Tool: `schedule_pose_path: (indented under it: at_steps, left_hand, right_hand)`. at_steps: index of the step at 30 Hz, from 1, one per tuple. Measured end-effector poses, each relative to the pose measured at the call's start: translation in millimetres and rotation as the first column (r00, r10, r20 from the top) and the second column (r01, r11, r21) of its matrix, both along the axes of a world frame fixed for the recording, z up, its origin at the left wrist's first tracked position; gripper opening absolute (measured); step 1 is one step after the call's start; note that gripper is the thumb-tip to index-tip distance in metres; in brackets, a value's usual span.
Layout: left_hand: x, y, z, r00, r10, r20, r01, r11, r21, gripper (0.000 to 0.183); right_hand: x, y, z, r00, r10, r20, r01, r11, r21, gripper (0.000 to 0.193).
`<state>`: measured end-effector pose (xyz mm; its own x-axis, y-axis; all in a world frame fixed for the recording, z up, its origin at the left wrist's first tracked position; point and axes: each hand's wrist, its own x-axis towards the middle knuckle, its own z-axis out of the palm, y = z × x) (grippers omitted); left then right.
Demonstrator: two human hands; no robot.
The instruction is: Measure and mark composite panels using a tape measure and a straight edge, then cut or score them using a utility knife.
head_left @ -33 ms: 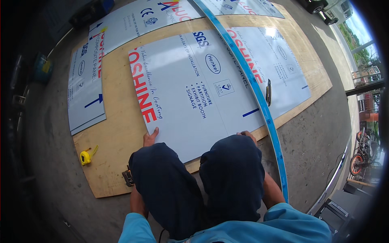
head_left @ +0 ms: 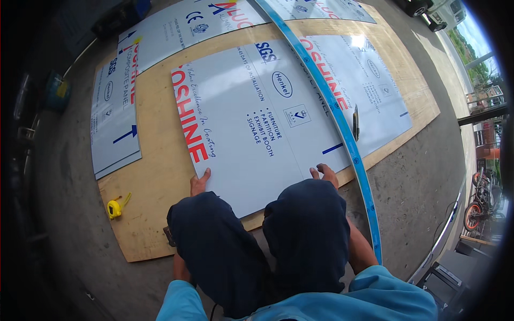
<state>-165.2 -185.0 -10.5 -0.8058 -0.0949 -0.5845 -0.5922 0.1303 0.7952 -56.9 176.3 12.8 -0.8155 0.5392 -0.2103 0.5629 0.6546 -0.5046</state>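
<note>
A white-faced composite panel (head_left: 230,123) with red and blue printing lies on a plywood sheet (head_left: 155,208) before my knees. At its near left edge is my left hand (head_left: 199,182), thumb over the panel's face and the other fingers mostly hidden; it appears to grip that edge. My right hand (head_left: 326,174) is at the near right part of the panel, fingers apart and slightly bent, with nothing in them; my knee covers part of it. A long blue-filmed strip (head_left: 332,99) crosses the panel just to the right, and a utility knife (head_left: 356,123) rests beside it.
A yellow tape measure (head_left: 114,208) sits at the plywood's left. More printed panels (head_left: 115,128) lie left, at the back and on the right (head_left: 375,96). Partly behind my left knee is a small dark object (head_left: 169,236). A motorcycle (head_left: 474,211) stands far right.
My right hand has come forward from behind the knee, and its fingers are now raised and spread over the panel. My left hand stays at the panel's edge.
</note>
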Motion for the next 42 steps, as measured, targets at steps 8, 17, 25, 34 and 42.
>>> schedule_pose_path:
  at_steps: [8,17,25,34,42]
  left_hand:
    - [-9,30,29,0.967,-0.187,-0.174,0.218,0.959,0.18,0.033]
    - [-22,57,125,0.823,-0.507,-0.256,0.506,0.859,-0.076,0.033]
    - [10,12,-29,0.997,0.045,-0.069,-0.011,0.901,0.433,0.038]
    - [-2,32,63,0.921,-0.192,-0.34,0.288,0.923,0.257,0.047]
    - [-50,88,146,0.708,-0.593,-0.382,0.704,0.635,0.319,0.082]
  right_hand:
    - [-59,-1,-64,0.924,0.383,0.003,-0.371,0.894,0.253,0.074]
    - [-64,-14,-78,0.896,0.444,-0.018,-0.444,0.896,-0.014,0.058]
    - [-64,-43,-74,0.94,0.329,0.085,-0.335,0.939,0.071,0.076]
    - [7,1,-68,0.968,0.239,-0.08,-0.221,0.957,0.185,0.052]
    - [24,25,-67,0.992,0.092,-0.082,-0.087,0.994,0.065,0.052]
